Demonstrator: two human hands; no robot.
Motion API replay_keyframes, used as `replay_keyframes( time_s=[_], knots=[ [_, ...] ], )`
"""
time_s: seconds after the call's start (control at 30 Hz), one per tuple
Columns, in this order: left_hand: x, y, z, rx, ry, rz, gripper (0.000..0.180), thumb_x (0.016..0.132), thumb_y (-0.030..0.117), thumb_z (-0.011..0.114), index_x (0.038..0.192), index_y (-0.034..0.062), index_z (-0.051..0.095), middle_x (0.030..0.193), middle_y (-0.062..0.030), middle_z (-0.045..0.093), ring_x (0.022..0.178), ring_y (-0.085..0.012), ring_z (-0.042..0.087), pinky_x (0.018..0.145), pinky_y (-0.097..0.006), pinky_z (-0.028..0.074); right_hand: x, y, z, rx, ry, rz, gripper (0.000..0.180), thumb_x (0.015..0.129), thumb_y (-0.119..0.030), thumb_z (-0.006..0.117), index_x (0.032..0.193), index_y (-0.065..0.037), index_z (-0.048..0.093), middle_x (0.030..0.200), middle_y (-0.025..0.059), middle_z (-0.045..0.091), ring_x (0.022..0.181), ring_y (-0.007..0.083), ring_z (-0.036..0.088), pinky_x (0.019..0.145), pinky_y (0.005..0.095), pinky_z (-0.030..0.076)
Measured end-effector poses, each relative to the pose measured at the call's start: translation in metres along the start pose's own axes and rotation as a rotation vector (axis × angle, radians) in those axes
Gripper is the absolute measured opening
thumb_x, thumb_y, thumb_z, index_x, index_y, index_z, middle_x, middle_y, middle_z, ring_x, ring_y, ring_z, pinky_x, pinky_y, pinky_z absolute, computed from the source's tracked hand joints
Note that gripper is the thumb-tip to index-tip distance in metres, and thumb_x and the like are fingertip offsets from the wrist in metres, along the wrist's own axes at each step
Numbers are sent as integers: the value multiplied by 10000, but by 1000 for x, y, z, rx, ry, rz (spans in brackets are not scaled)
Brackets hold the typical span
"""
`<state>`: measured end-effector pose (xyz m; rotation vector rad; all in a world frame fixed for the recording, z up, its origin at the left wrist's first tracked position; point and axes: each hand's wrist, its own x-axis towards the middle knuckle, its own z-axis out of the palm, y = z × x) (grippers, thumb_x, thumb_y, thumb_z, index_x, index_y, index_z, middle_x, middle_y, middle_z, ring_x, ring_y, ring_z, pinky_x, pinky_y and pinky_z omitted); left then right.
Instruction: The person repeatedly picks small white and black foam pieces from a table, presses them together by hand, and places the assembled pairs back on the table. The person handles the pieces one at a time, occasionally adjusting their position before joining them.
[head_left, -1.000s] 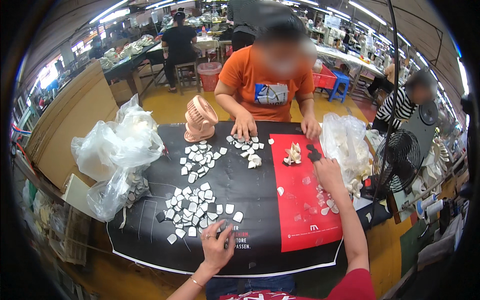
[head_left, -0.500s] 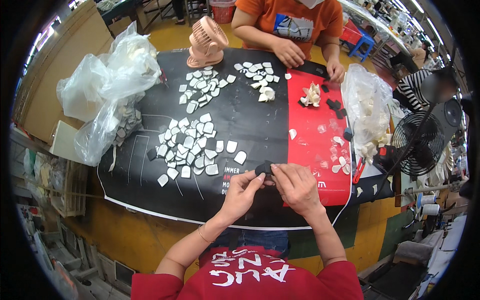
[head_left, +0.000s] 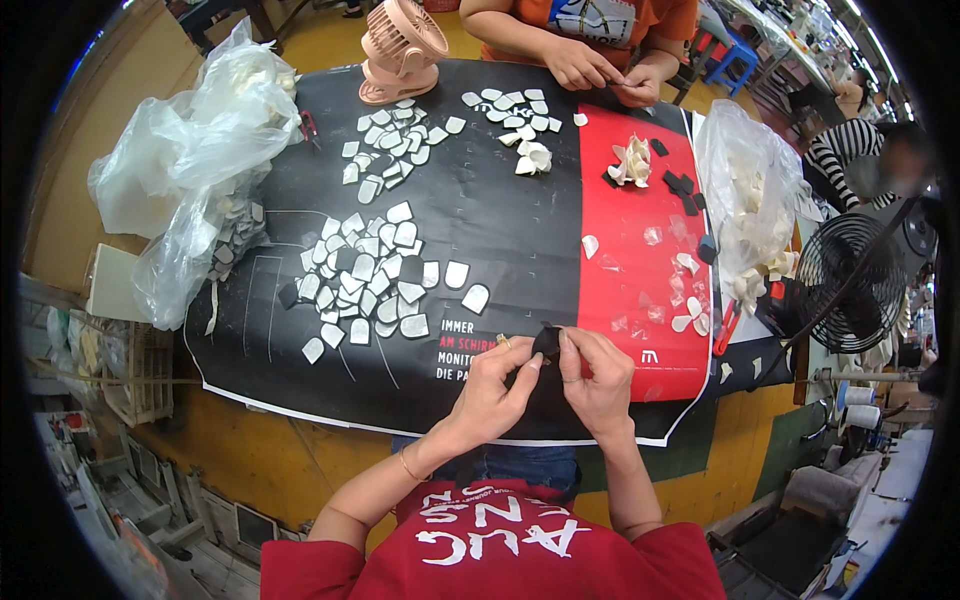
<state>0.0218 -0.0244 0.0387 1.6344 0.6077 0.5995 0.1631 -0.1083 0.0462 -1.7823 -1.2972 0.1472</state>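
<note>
A small dark fabric piece (head_left: 545, 343) is held up over the front of the table, between my two hands. My left hand (head_left: 492, 388) pinches its left side between thumb and fingers. At the right edge, the fingertips of my right hand (head_left: 600, 388) are closed on the same piece. Its underside is hidden by the fingers. Left of my hands lies a heap of white, round-ended pieces (head_left: 372, 275), a few dark ones among them. A single white piece (head_left: 475, 298) lies between that heap and my left hand.
Opposite, a co-worker's hands (head_left: 610, 80) handle something small. A pink fan (head_left: 400, 55) stands at the back. Clear plastic bags (head_left: 215, 140) slump at the left, another bag (head_left: 740, 180) at the right. A red-handled cutter (head_left: 727, 325) lies near a black fan (head_left: 843, 283).
My view has shifted, so the table sits higher in the picture. The dark piece is turned more upright in my fingers. The co-worker's hands have come together.
</note>
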Motion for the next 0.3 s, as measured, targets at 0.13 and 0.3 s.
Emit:
replay_keyframes(
  time_s=[0.13,0.3],
  knots=[
    [3,-2,1,-78,36,19,206,968,41,538,1086,-44,683,940,-155,683,822,-245,644,748,-326,485,-2,7,6,-66,132,88,147,946,-75,648,1030,39,686,867,183,698,741,317,689,673,382,539],
    [-1,2,-16,493,21,-15,224,954,128,610,1087,-23,708,997,-144,727,933,-270,668,858,-399,500,5,30,-5,407,252,442,228,1023,-172,594,1109,16,691,882,80,729,722,234,661,689,298,518]
  ],
)
